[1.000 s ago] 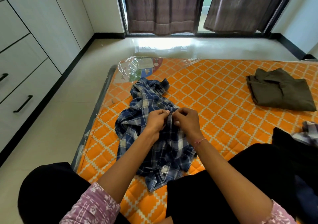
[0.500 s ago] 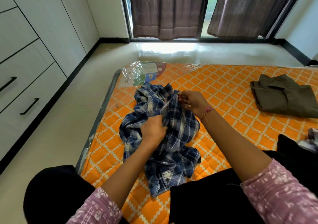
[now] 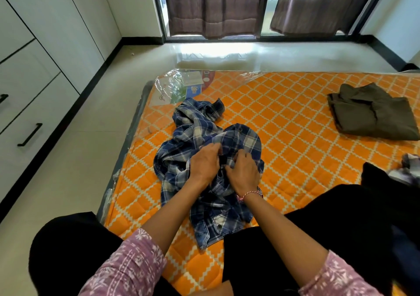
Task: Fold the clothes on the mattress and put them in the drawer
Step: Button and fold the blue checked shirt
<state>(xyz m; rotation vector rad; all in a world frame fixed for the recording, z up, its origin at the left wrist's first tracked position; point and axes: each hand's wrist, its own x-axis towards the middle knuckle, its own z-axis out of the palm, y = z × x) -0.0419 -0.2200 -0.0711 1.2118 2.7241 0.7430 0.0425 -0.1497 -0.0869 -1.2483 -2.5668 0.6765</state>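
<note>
So counting what we've got here: one blue plaid shirt [image 3: 200,136] crumpled up on the orange quilted mattress [image 3: 295,136], toward its left side, one olive-brown garment [image 3: 372,116] lying roughly folded off at the far right, and a bit of another plaid piece [image 3: 406,170] poking in at the right edge next to something black – we can't tell what that black thing is. On the left wall we count two black drawer handles; the lower drawer [image 3: 34,123] has the full handle showing, the upper one is cut off by the frame. Two brown curtains [image 3: 213,4] hang over the window at the back, and there's one clear plastic sheet [image 3: 179,86] with a printed label bunched at the mattress's far left corner.

Two hands, both down in the middle of the shirt and nearly touching each other. Our left hand [image 3: 204,162] is palm down, fingers curled into a fold of the plaid cloth. Our right hand [image 3: 244,170] – the one with the pink thread bracelet – has its fingers bent and pinching the fabric just beside the left. Both forearms angle in from the bottom of the frame, pink patterned sleeves pushed up, black-trousered knees either side of the shirt's lower hem
</note>
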